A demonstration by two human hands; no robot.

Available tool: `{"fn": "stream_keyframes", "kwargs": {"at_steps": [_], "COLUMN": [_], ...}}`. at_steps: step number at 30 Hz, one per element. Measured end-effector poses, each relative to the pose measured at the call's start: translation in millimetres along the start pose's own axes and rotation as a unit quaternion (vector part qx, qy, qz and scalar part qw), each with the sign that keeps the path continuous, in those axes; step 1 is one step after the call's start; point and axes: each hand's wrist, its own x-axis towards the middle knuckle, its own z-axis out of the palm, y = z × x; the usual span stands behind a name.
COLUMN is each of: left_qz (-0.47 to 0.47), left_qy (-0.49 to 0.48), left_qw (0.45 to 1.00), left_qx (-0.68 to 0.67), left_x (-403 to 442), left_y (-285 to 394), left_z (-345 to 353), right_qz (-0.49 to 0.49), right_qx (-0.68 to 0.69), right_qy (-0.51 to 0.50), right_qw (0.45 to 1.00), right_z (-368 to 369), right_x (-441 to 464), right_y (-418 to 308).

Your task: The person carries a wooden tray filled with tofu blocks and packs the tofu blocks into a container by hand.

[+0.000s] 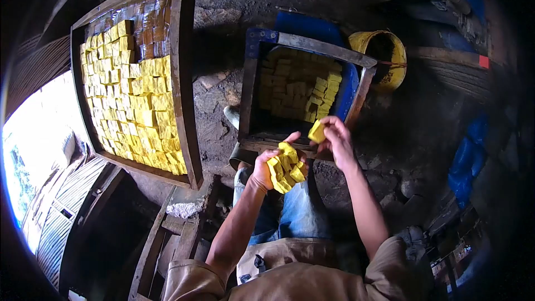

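Plainly, yellow blocks (142,103) in crate (323,45), tray (180,72); half-curled left hand (262,171) cupping several, right hand (340,140) pinching one.

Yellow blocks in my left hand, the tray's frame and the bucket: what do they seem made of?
Yellow blocks: possibly tofu, opaque and fairly smooth, judging by their blunt, uneven edges. Tray's frame: likely wood, dull and weathered, from its brown plank sides. Bucket: perhaps plastic, scuffed and stained; painted metal isn't ruled out.
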Motion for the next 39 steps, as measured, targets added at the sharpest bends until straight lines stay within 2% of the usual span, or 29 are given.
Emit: {"fn": "stream_keyframes", "kwargs": {"at_steps": [2,3,4,5,7,8,10,12,15,18,21,23,25,28,30,32,34,35,36,38,39], "left_qz": [0.011,0.009,0.008,0.007,0.022,0.030,0.037,0.045,0.059,0.060,0.054,0.054,0.074,0.118,0.102,0.131,0.141,0.133,0.139,0.148,0.145], "left_qy": [0.034,0.020,0.007,-0.003,0.001,0.003,0.001,0.005,0.017,0.025,0.017,0.011,0.037,0.073,0.057,0.068,0.098,0.030,0.041,0.061,0.027], "left_qw": [0.999,0.999,0.999,1.000,1.000,0.999,0.999,0.998,0.997,0.998,0.998,0.998,0.996,0.990,0.990,0.987,0.982,0.988,0.985,0.978,0.980], "left_qx": [0.035,0.033,0.030,0.000,0.007,0.010,0.024,0.036,0.043,0.027,0.018,0.012,0.015,-0.034,-0.076,-0.063,-0.076,-0.068,-0.089,-0.131,-0.132], "left_x": [-3.3,-4.7,-5.9,-9.9,-14.6,-16.2,-19.7,-23.4,-27.7,-30.5,-25.6,-24.1,-21.1,-13.7,-6.4,-1.4,4.2,0.3,2.0,7.2,7.6], "left_y": [3.2,4.6,6.2,7.7,8.2,8.8,11.8,13.1,15.7,14.9,16.9,17.3,19.1,19.2,23.1,25.1,24.8,23.8,21.9,13.9,11.4], "left_z": [-10.1,-11.6,-12.7,-5.7,-4.1,-4.7,-7.4,-8.5,-8.1,-10.2,-9.7,-7.9,-6.4,-12.0,-7.4,-6.7,-6.7,1.9,-0.4,-8.1,-2.6], "right_qz": [-0.036,-0.071,-0.105,-0.206,-0.105,-0.094,-0.067,-0.069,-0.144,-0.160,-0.185,-0.137,-0.179,-0.261,-0.252,-0.240,-0.332,-0.328,-0.322,-0.277,-0.272], "right_qx": [-0.048,-0.160,-0.270,-0.382,-0.470,-0.492,-0.535,-0.522,-0.542,-0.553,-0.597,-0.561,-0.556,-0.310,-0.272,-0.292,-0.358,-0.386,-0.414,-0.418,-0.451], "right_qy": [0.062,0.093,0.123,0.121,0.187,0.209,0.250,0.276,0.210,0.213,0.210,0.253,0.257,0.111,0.080,0.026,-0.024,-0.038,-0.053,-0.095,-0.093], "right_qw": [0.996,0.980,0.949,0.893,0.856,0.840,0.804,0.804,0.800,0.789,0.752,0.776,0.770,0.907,0.925,0.926,0.872,0.861,0.850,0.860,0.845], "right_z": [-11.2,-18.9,-28.5,-48.2,-44.9,-43.6,-33.8,-29.2,-31.8,-34.2,-39.5,-31.1,-22.2,-5.3,22.9,45.7,61.2,70.4,78.5,82.6,84.8], "right_x": [35.0,54.2,75.9,102.6,120.7,124.8,129.6,132.4,129.4,130.9,136.5,135.8,119.0,74.9,24.2,-13.1,-29.7,-37.7,-44.8,-42.8,-43.5], "right_y": [20.6,38.8,62.9,97.7,103.1,107.0,104.9,107.1,114.8,117.9,111.2,105.6,89.6,55.9,16.0,-10.0,-20.3,-20.0,-17.9,12.4,14.7]}}
